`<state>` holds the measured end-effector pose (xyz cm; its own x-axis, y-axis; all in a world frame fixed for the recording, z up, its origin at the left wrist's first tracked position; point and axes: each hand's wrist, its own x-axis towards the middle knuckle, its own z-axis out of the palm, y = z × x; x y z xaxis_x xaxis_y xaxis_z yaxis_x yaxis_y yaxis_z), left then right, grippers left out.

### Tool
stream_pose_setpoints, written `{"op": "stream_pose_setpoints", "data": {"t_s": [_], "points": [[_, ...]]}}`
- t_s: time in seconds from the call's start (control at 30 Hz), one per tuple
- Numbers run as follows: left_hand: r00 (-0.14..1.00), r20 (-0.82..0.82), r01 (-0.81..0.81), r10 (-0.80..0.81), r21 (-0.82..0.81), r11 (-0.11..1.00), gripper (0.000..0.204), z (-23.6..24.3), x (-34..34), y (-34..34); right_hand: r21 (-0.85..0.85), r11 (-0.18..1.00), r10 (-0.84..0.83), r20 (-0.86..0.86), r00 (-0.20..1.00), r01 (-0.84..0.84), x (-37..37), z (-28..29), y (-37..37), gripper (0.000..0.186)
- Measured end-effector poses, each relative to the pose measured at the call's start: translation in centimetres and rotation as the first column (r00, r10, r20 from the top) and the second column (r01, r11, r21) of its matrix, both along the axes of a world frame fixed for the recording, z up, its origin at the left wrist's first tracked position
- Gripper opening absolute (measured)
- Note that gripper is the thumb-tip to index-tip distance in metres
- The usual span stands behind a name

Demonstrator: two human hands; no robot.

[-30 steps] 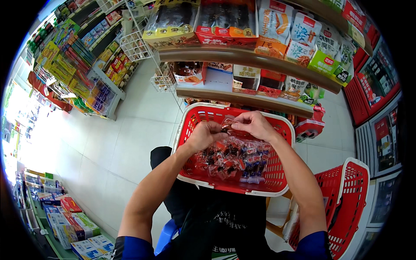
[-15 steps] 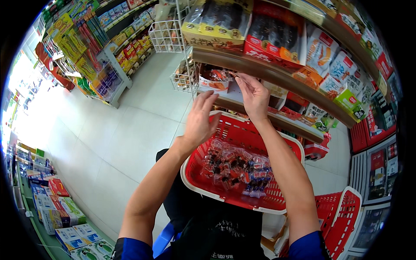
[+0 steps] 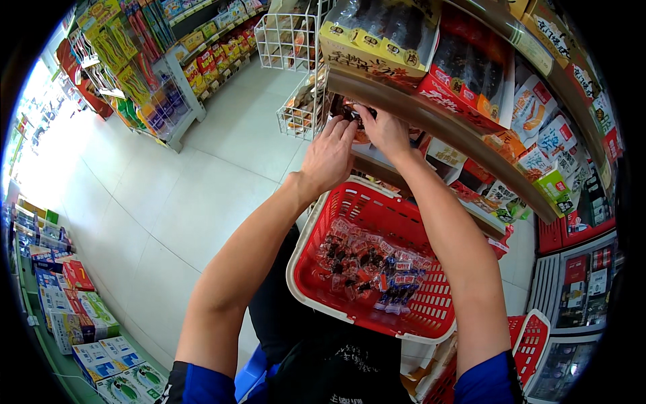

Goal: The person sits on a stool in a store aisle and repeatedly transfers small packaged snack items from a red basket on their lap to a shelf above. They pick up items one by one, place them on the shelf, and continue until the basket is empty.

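Note:
Both hands are together at an open snack box (image 3: 361,137) on the lower shelf, under the brown shelf edge. My left hand (image 3: 328,153) has its fingers curled at the box's near side. My right hand (image 3: 385,133) is beside it, fingertips closed and pointing into the box. Small dark wrapped snacks (image 3: 348,116) show at the fingertips; what each hand grips is mostly hidden. Below my forearms sits a red plastic basket (image 3: 369,195) with a white rim. Inside lie several small clear-wrapped dark snacks (image 3: 367,259), with some blue-wrapped ones (image 3: 398,293) at the near right.
Boxes of dark packaged snacks (image 3: 464,81) fill the shelf above my hands. White wire racks (image 3: 288,42) stand just left of the shelf. A second red basket (image 3: 528,343) is at the lower right. Cartons (image 3: 101,320) line a green-edged shelf at the lower left.
My left hand has moved up and right, from above the basket to the snack box. My right hand has shifted slightly down beside it, and its fingertips now reach into the box.

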<state>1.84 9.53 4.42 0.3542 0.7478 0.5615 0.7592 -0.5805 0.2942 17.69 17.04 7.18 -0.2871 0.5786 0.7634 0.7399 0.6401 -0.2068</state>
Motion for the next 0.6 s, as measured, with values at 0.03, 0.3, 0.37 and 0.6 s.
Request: {"op": "stream_pose_setpoints", "data": {"t_s": [0.03, 0.3, 0.37, 0.6], "points": [[1.000, -0.010, 0.001, -0.001, -0.023, 1.000, 0.064, 0.2, 0.1, 0.2, 0.010, 1.000, -0.008, 0.023, 1.000, 0.007, 0.0, -0.1, 0.5, 0.030], [0.982, -0.152, -0.112, 0.111, -0.002, 0.994, 0.065, 0.1, 0.7, 1.8, -0.021, 0.996, -0.081, 0.125, 0.989, 0.084, -1.1, 0.2, 3.1, 0.040], [0.975, -0.189, -0.127, 0.118, -0.036, 0.991, 0.067, 0.3, 0.7, 2.0, -0.059, 0.994, -0.087, 0.131, 0.988, 0.096, -1.1, 0.4, 3.1, 0.039], [0.964, -0.239, -0.148, 0.119, -0.107, 0.983, 0.072, 1.1, 0.7, 1.8, 0.053, 0.998, 0.005, 0.174, 0.985, -0.015, 0.0, -0.3, 1.3, 0.038]]}}
